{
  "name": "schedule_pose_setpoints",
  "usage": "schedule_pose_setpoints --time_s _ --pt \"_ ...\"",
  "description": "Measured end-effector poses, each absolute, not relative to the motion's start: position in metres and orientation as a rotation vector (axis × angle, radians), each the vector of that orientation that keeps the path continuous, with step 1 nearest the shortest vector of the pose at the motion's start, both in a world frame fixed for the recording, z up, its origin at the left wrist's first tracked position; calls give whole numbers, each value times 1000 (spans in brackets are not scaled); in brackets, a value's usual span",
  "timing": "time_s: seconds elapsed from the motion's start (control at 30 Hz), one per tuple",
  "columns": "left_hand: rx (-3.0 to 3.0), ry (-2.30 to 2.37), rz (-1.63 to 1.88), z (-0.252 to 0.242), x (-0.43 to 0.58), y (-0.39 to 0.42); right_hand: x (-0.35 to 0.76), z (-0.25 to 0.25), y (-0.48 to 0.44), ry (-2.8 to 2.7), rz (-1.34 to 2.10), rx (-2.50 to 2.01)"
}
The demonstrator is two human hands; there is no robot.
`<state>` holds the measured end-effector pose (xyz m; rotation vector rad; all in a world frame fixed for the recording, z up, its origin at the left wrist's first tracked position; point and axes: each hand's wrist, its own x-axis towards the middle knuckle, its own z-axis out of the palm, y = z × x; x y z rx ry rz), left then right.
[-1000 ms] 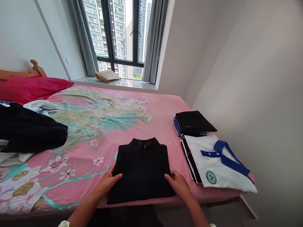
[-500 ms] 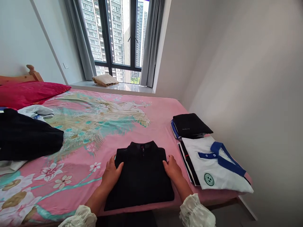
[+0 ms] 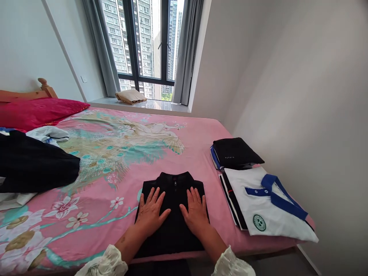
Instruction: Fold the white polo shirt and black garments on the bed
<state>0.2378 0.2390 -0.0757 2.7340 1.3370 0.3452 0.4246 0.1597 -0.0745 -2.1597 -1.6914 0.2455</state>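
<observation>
On the pink bedspread (image 3: 178,134), close to the near edge, a folded black shirt (image 3: 172,245), collar pointing away; left hand (image 3: 152,211) and right hand (image 3: 195,212) both pressed flat on it, fingers spread, palms down, no grip at all; just beside it on the right, a folded white polo shirt (image 3: 267,207) with blue collar; beyond that, a folded black garment (image 3: 234,151).

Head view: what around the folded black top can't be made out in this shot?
All in the head view:
- Folded black top: its middle is covered by the left hand and right hand.
- Blue garment: mostly hidden under the black folded piece, whose lettering is too small to read.
- Dark heap of clothes: cut off by the left edge.
- Dark cloth: cut off by the bottom edge.
</observation>
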Motion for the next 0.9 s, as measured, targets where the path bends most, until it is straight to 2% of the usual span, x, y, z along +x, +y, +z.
schedule_pose_setpoints --time_s 0.1,0.3,0.43,0.63,0.7,0.8,0.9 --pt "2790 1281 432 -71 248 239 423 -65 168 -1778 122 -2060" --pt "2708 1365 365 -89 247 248 437 -84 176 -1826 271 -2156" --pt "2704 1322 377 -83 235 238 435 -77 160 -1787 255 -2150" --pt "2851 935 311 -83 215 198 417 -81 113 -1914 376 -1937" --pt "2796 1006 334 -87 206 194 423 -91 99 -1797 374 -1945" --pt "2492 1418 500 -89 185 198 448 -103 80 -1389 268 -2027" --pt "1961 1642 584 -86 159 208 474 -108 67 -1053 446 -2122"
